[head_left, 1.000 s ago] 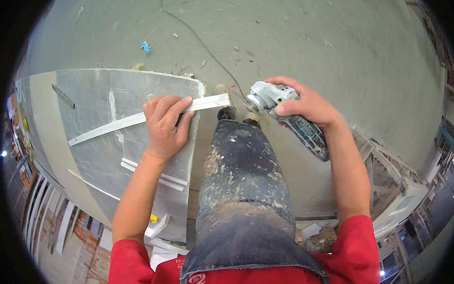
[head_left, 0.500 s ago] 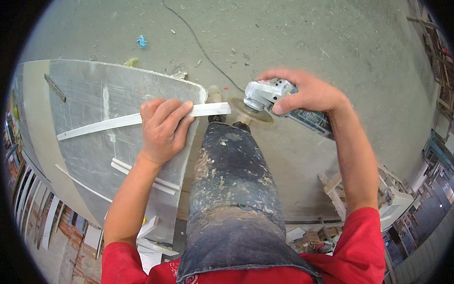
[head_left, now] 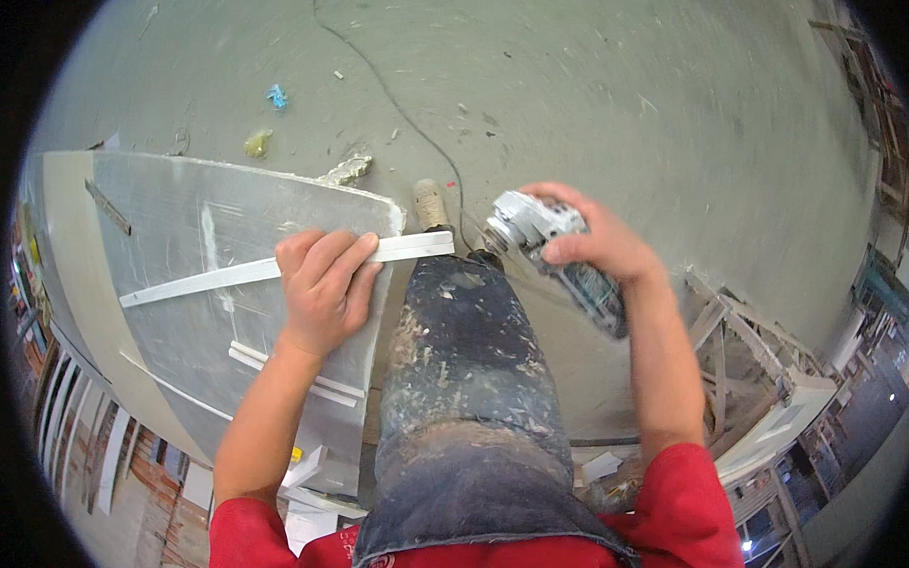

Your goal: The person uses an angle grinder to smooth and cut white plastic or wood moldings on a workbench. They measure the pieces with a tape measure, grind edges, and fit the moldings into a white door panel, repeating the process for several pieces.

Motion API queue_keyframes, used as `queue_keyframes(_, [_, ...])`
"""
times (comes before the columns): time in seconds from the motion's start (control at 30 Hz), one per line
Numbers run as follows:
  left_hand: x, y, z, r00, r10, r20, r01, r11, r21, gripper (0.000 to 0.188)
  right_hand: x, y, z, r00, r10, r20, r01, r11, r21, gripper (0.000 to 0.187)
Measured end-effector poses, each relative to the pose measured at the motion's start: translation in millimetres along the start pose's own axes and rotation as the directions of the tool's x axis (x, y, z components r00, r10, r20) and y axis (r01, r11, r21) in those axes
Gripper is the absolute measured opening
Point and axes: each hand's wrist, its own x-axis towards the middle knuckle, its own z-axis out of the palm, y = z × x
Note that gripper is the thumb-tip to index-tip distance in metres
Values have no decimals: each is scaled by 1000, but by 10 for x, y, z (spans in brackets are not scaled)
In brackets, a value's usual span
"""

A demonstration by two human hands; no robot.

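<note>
My left hand (head_left: 325, 294) grips a long white strip (head_left: 413, 246), thumb along its near stretch and fingers curled over it. The strip lies slantwise over a grey tabletop (head_left: 162, 234), its right end jutting past the table edge above my legs. In my right hand (head_left: 605, 241) is an angle grinder (head_left: 534, 218), held in the air right of the strip's end. Its metal head points left and its dark body slopes down to the right. The disc is blurred and seen nearly edge-on, apart from the strip.
Two short white strips (head_left: 308, 377) lie on the tabletop by my left forearm. A dark cord (head_left: 393, 91) runs over the floor. Beyond the table are a yellow scrap (head_left: 257, 144) and a blue scrap (head_left: 277, 96). A wooden frame (head_left: 746, 324) stands at right, beyond my forearm.
My right hand has drawn the grinder slightly nearer and turned it, so its disc now shows nearly edge-on instead of broad. My left hand keeps its grip on the strip. The whole view shifted slightly.
</note>
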Motion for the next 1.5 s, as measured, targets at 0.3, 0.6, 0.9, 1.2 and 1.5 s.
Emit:
queue_keyframes(0.3, [66,44,6,1000,2,23,-2,1000,-10,40,608,-879,-312,931,217,293,-38,856,-515,80])
queue_keyframes(0.6, [54,66,6,1000,1,18,-1,1000,-15,40,110,-235,-141,991,53,119,-22,968,-252,84])
queue_keyframes(0.9, [310,273,112,999,-43,-5,43,999,-3,35,-239,885,881,877,72,-475,256,767,589,81])
queue_keyframes(1.2, [467,342,314,995,-79,-56,81,996,28,32,309,617,1423,619,51,-784,686,451,571,80])
queue_keyframes(1.5, [447,355,321,995,-83,-61,86,995,46,31,487,633,1550,578,0,-816,733,439,520,78])
